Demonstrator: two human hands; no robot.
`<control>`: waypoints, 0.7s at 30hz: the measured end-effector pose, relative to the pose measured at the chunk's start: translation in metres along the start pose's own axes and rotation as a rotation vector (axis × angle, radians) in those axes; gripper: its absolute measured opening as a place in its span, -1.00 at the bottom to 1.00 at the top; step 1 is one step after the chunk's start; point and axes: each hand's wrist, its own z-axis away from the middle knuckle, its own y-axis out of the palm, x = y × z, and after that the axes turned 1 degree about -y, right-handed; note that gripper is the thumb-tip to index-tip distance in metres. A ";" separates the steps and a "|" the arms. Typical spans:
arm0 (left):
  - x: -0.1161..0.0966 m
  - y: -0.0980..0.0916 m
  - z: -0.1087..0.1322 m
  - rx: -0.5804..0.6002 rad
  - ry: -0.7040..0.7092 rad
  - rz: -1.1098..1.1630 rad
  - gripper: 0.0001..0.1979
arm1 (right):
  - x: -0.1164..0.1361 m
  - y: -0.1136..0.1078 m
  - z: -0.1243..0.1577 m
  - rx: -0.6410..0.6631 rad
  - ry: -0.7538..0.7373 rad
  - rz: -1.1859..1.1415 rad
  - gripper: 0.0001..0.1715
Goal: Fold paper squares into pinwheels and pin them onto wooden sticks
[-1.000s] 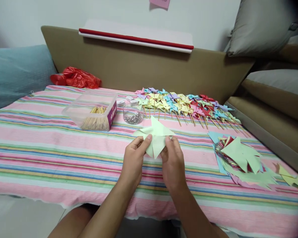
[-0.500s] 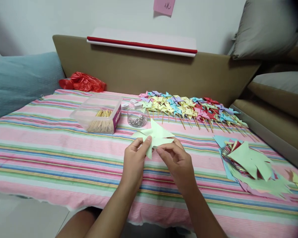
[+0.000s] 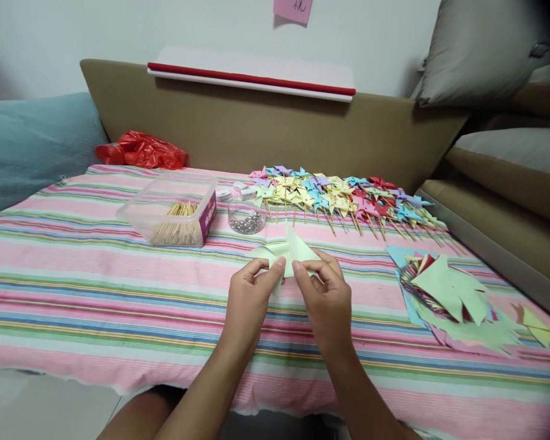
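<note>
Many pinwheels on sticks, one mid-fold in the hands

Along the far edge of the striped cloth [image 3: 119, 299], towards its far right corner, lie the pinwheels [image 3: 340, 190] that look finished: folded, coloured and mounted on sticks. The pale green paper [image 3: 289, 249] is at an earlier stage, held above the middle of the cloth with no stick on it. The left hand [image 3: 250, 299] pinches its left side, thumb on top; the right hand [image 3: 324, 296] pinches the lower right, thumb and fingers pressed together on the paper. The hands hide much of it, so I cannot tell how many points are folded in, or whether a fastener is through the centre.

By the right edge, a pile of cut sheets [image 3: 451, 290] seems to be unworked stock. Loose sticks [image 3: 178, 232] fill part of the clear box [image 3: 137, 211] left of centre, and small metal pieces [image 3: 249, 224] remain in a round tub beside it.
</note>
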 end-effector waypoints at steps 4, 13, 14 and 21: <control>-0.001 0.001 0.001 -0.016 0.009 -0.027 -0.64 | -0.003 0.002 0.001 -0.016 -0.052 0.038 -0.83; 0.002 0.001 0.001 0.004 0.017 -0.009 -0.67 | 0.001 0.003 0.001 -0.022 -0.034 0.039 -0.81; 0.002 0.001 0.002 0.007 0.020 -0.008 -0.67 | 0.000 0.003 0.001 -0.024 -0.040 0.033 -0.82; 0.000 0.001 0.003 0.012 0.038 -0.055 -0.63 | -0.004 0.004 0.001 -0.023 -0.067 0.018 -0.81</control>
